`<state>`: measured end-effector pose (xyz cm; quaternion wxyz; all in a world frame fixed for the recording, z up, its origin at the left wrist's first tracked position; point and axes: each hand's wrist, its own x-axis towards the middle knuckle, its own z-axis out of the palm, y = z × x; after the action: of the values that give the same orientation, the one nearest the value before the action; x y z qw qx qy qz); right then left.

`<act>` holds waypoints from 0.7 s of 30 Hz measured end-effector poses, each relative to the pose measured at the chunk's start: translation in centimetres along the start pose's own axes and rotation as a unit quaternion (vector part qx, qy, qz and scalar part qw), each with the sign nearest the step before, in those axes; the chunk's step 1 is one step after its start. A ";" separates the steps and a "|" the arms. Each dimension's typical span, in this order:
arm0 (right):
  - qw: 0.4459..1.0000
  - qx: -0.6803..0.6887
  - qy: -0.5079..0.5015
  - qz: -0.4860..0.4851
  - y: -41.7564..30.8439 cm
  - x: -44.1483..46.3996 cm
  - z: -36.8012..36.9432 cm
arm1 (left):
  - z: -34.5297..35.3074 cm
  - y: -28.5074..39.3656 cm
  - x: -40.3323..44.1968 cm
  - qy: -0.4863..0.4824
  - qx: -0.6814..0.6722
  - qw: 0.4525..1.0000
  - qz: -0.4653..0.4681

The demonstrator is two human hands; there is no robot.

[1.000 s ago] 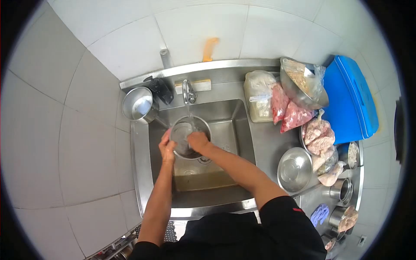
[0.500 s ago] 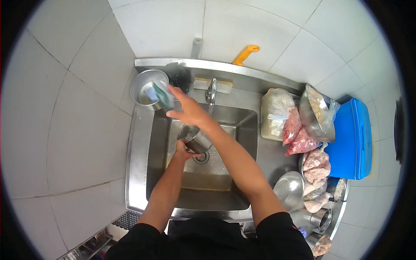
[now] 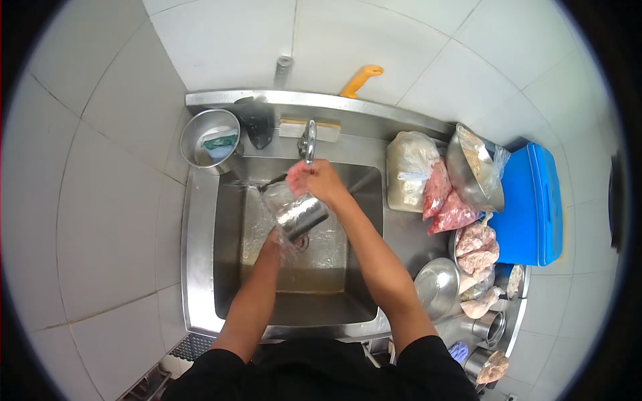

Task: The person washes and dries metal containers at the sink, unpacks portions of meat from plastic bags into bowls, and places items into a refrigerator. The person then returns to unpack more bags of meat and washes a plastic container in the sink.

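My left hand grips a shiny cylindrical metal pot, tilted over the sink. Water splashes over the pot and that hand's fingers. Just below the tap, above the pot, is my right hand; its fingers are blurred, and I cannot tell whether they touch the pot. A green scouring pad lies inside a round metal pot on the sink's back left corner.
On the right counter are a tied plastic bag, bags of pink meat, a tilted metal bowl, raw poultry pieces, a strainer and a blue cooler box. A yellow handle stands behind the ledge.
My right hand has let go of the green pad, now in the left pot, and moved right and down to the tap. Water now splashes over the held pot.
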<state>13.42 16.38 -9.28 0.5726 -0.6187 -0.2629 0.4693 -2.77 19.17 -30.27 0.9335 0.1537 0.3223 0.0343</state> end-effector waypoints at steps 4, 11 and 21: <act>0.893 -0.406 0.126 -0.147 -0.6 -2.9 0.3 | 5.2 3.3 -1.2 0.185 0.091 0.966 0.156; 0.809 -0.504 0.297 -0.067 6.5 -6.0 -4.3 | 4.9 2.9 0.7 0.192 0.267 0.940 0.090; 0.827 -0.459 0.285 -0.154 7.3 -5.6 -8.7 | 10.5 6.0 2.3 0.082 0.530 0.768 0.350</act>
<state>17.20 6.02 -15.53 0.3370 -0.8677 -0.3654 0.0030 5.65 22.44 -22.00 0.5969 0.7231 0.2881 0.1944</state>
